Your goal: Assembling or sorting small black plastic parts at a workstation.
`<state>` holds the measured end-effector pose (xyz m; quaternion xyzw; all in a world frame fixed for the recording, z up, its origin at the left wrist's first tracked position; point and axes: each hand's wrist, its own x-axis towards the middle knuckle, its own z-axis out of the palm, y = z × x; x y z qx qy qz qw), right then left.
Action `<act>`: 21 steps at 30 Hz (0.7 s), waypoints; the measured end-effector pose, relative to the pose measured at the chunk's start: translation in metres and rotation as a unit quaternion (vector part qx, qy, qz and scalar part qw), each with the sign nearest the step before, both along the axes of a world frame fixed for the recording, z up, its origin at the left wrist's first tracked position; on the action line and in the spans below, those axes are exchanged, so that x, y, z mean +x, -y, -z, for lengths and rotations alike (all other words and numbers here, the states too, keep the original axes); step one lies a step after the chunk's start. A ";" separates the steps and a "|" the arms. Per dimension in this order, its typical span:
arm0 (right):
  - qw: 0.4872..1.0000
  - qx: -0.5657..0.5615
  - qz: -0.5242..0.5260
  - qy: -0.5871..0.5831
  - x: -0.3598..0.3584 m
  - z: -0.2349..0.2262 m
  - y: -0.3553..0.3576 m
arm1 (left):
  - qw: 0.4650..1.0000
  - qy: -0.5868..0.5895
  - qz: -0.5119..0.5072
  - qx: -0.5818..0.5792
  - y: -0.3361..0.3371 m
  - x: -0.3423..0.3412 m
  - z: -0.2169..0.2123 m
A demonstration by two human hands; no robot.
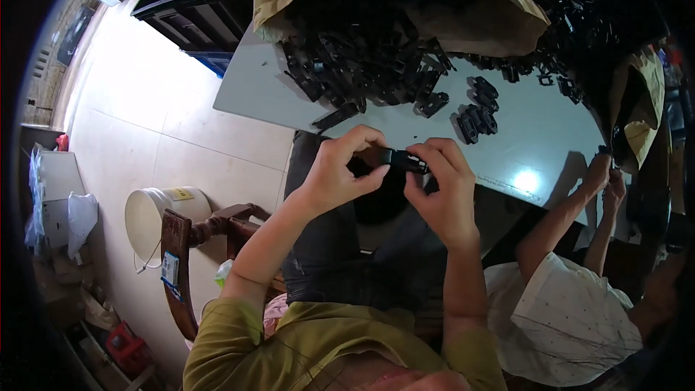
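Between my two hands, just off the table's near edge and above my lap, is a small black plastic part (402, 160) with an oblong shape and an opening toward its right end. My left hand (346, 166) pinches its left end between thumb and fingers. At its right end, my right hand (443, 177) grips with thumb and forefinger. On the white table (268, 94) beyond lies a big pile of similar black parts (362, 65). A small group of black parts (478, 119) sits apart from it to the right, with one single black part (434, 104) between.
A large brown paper sack (499, 32) opens over the pile. Another person's hands (607, 177) work at the table's right end, by a second paper sack (644, 130). Black crates (195, 25) stand at the far left. A white bucket (156, 217) and a wooden chair (177, 253) are on my left.
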<state>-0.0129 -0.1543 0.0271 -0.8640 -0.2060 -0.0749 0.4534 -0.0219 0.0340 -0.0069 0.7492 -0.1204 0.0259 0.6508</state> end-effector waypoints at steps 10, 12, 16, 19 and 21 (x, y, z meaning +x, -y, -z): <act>0.998 -0.045 -0.011 0.036 -0.023 -0.003 -0.003 | 0.997 0.023 -0.005 0.080 0.015 -0.019 -0.015; 0.991 0.040 0.017 -0.125 -0.023 -0.004 0.000 | 0.998 -0.018 -0.011 0.060 0.015 -0.025 -0.015; 0.976 0.126 -0.020 -0.175 -0.030 0.021 0.012 | 0.997 -0.005 0.063 0.045 0.014 -0.030 -0.009; 0.975 0.119 -0.026 -0.184 -0.032 0.030 0.010 | 0.999 0.014 0.047 0.022 0.016 -0.033 0.001; 0.977 0.117 -0.019 -0.176 -0.023 0.022 0.013 | 1.000 0.010 0.029 0.005 0.010 -0.034 0.006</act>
